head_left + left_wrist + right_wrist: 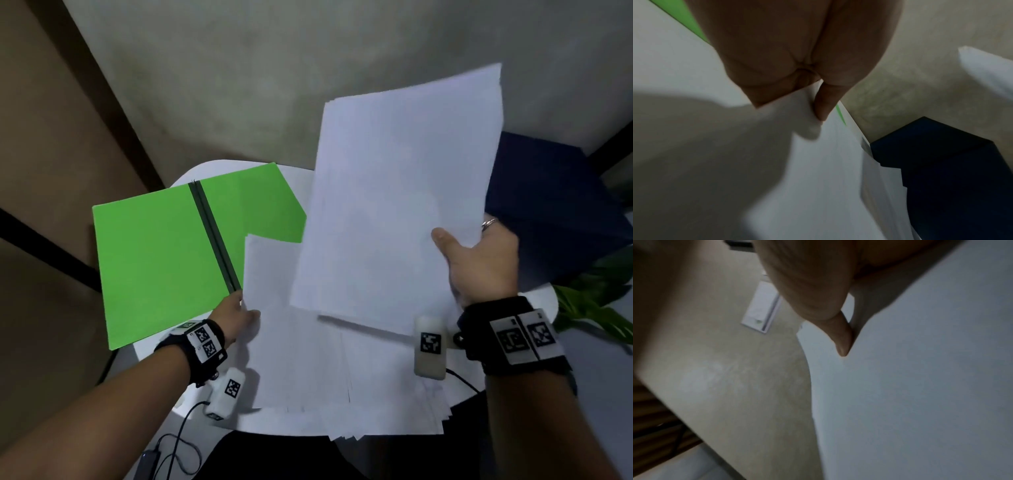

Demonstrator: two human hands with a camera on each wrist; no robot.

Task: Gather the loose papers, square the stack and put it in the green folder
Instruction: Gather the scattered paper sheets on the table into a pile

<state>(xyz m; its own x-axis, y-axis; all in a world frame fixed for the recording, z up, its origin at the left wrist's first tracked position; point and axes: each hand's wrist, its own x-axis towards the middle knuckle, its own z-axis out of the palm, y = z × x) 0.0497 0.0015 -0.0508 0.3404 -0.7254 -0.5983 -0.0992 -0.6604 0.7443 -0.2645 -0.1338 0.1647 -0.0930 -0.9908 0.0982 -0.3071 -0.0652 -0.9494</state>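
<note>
- The right hand point(479, 260) holds a raised sheaf point(394, 205) by its right edge, thumb on top, fingers behind.
- The left hand point(239, 317) pinches the left edge of the papers point(308, 359) lying fanned on the table point(568, 370) at its near edge.
- The green folder point(154, 257) lies open at the table's left edge, partly under the papers.
- Best, I judge: lay the sheaf on the fanned papers, gather both together, stand them on edge and tap until flush.
- Grip lightly; loose sheets near the table's edge could slide off.
</note>
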